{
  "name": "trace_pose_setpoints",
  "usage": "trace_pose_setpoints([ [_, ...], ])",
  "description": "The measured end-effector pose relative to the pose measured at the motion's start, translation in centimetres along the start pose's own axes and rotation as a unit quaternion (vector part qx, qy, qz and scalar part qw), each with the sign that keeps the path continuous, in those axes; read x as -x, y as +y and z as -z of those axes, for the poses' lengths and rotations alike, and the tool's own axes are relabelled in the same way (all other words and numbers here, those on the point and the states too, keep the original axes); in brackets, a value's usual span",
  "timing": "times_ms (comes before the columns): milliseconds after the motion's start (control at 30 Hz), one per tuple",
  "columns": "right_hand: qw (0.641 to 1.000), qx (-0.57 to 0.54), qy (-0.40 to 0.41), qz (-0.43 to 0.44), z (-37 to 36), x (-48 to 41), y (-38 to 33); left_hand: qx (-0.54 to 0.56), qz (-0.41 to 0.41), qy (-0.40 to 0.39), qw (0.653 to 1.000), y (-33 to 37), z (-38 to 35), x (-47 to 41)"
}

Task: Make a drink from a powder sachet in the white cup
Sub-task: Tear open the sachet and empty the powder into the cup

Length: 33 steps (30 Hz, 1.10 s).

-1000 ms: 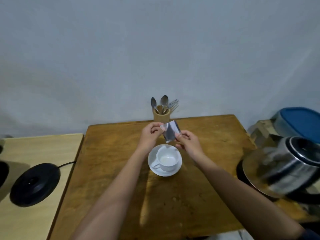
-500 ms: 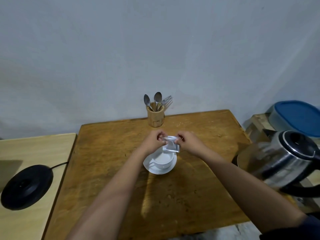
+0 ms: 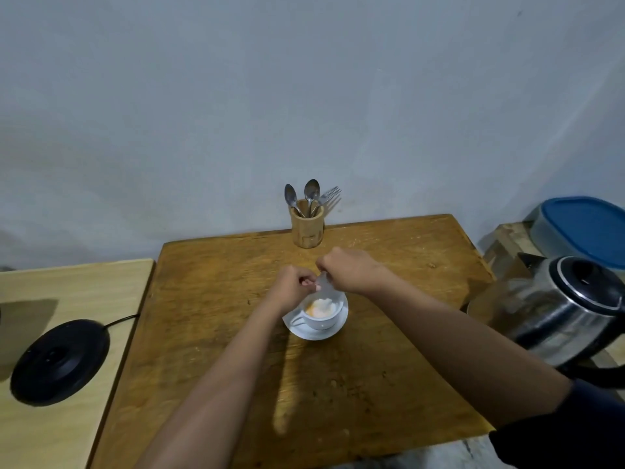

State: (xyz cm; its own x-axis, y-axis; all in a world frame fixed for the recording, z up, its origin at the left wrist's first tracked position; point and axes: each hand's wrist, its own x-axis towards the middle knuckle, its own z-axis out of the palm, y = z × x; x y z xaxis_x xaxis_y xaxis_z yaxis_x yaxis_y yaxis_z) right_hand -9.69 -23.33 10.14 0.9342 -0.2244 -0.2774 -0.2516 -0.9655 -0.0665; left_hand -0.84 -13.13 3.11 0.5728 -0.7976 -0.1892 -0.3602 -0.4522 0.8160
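Sachet (image 3: 324, 285) emptying is the step in hand, judging by the pile of white and orange powder (image 3: 318, 308) already lying in the white cup (image 3: 319, 314). Nearest the camera, both forearms reach in toward the cup, which sits on a white saucer (image 3: 314, 330) about the middle of the wooden table (image 3: 338, 384), its handle turned to the person's left. Directly above the cup the left hand (image 3: 293, 288) and the right hand (image 3: 350, 269) are each closed in a pinch on the sachet, which hangs blurred and pale between them with its lower end at the cup's far rim; whether any powder remains inside cannot be told.

The next move seems to call for laying the spent sachet aside and bringing hot water. A steel kettle (image 3: 554, 309) stands well to the right of the cup at the table's edge, its lid shut, so its contents are hidden. Its black base (image 3: 60, 361) lies well to the left of the cup on a paler side table (image 3: 50, 434).

Beyond the cup, at the table's far edge, a wooden holder (image 3: 307, 228) keeps two spoons (image 3: 311, 192) and a fork (image 3: 327, 196) upright, handy for stirring. Far right of the cup, behind the kettle, a blue-lidded tub (image 3: 585, 228) is closed.
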Motion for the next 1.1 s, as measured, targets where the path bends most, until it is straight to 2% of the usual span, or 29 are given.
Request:
trace_pose_setpoints([
  [100,0.998,-0.057,0.012,-0.022,0.1,-0.1,0.0,0.06,0.016,0.006,0.998,-0.7,-0.1,0.4],
  [233,0.999,-0.033,-0.001,-0.038,0.0,0.2,0.2,0.1,0.03,0.025,0.994,-1.3,-0.2,0.6],
  [433,1.0,0.026,0.002,-0.006,0.5,0.4,-0.2,0.022,0.018,-0.022,0.999,-0.6,0.0,0.7],
  [667,1.0,-0.001,-0.018,-0.009,1.0,-0.1,-0.7,-0.075,-0.029,-0.034,0.996,0.7,1.3,1.0],
  [833,0.995,-0.089,0.0,-0.045,0.6,-0.3,-0.3,-0.063,-0.001,-0.015,0.998,-0.1,1.1,1.3],
  [1100,0.997,-0.074,0.012,-0.022,0.2,-0.1,0.1,-0.036,-0.02,0.011,0.999,0.3,1.2,1.6],
])
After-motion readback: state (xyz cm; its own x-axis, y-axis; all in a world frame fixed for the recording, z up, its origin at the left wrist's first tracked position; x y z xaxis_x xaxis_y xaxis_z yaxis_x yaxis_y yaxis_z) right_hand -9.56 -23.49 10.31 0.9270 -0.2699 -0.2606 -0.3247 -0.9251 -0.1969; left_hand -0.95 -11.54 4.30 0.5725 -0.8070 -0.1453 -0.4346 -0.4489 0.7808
